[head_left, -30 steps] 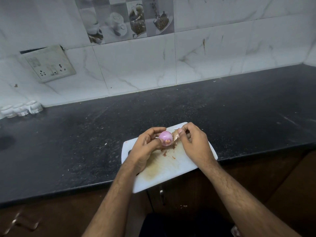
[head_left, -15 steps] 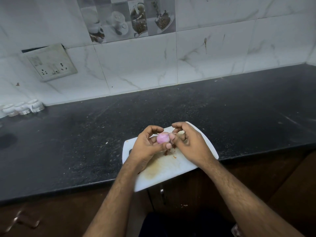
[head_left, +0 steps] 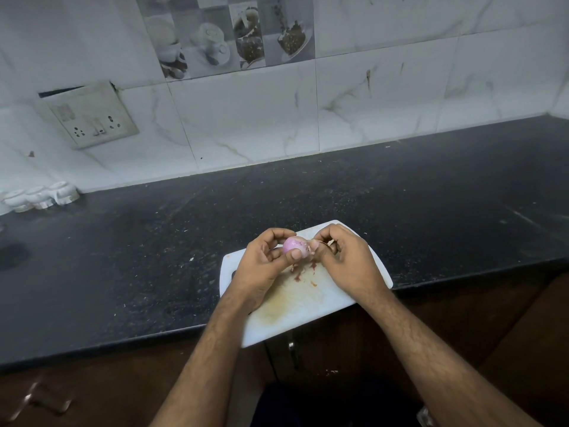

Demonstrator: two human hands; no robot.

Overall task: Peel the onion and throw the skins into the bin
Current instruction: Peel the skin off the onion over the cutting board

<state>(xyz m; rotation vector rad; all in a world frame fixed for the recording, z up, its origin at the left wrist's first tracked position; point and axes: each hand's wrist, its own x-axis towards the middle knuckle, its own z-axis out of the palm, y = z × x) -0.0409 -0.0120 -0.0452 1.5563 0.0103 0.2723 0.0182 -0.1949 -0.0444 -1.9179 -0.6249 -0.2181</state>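
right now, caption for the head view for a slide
Left hand holds a pink onion over a white board while the right hand peels.

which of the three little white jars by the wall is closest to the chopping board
The rightmost white jar of the row. The other two jars sit further left, away from the white chopping board.

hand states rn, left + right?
Left hand: grips the onion, thumb pressed on it.
Right hand: pinches a strip of onion skin.
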